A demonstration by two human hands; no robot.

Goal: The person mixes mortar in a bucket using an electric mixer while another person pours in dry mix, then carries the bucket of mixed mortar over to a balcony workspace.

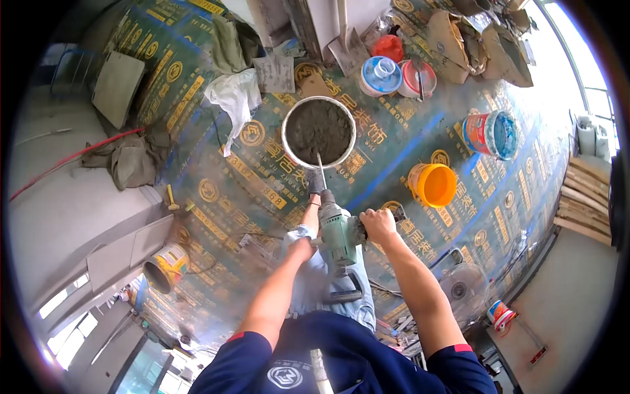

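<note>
A green and grey power mixer [338,231] hangs in front of my body, its rod [320,169] reaching down into a white-rimmed bucket [285,134] of dark grey mortar [319,128]. My right hand [378,226] is wrapped round the handle on the mixer's right side. On the other side my left hand [302,248] is closed at the mixer's left handle, its fingers partly hidden. The rod's lower end is sunk in the mortar and out of sight. My foot [315,182] rests against the near side of the bucket.
A yellow bucket [438,185] and a blue-smeared bucket [501,134] stand to the right. Beyond the mortar are two lidded pails [380,76] and paper bags [453,46]. A white plastic bag [237,98] lies left, a fan [463,286] lower right, and another bucket [166,268] lower left.
</note>
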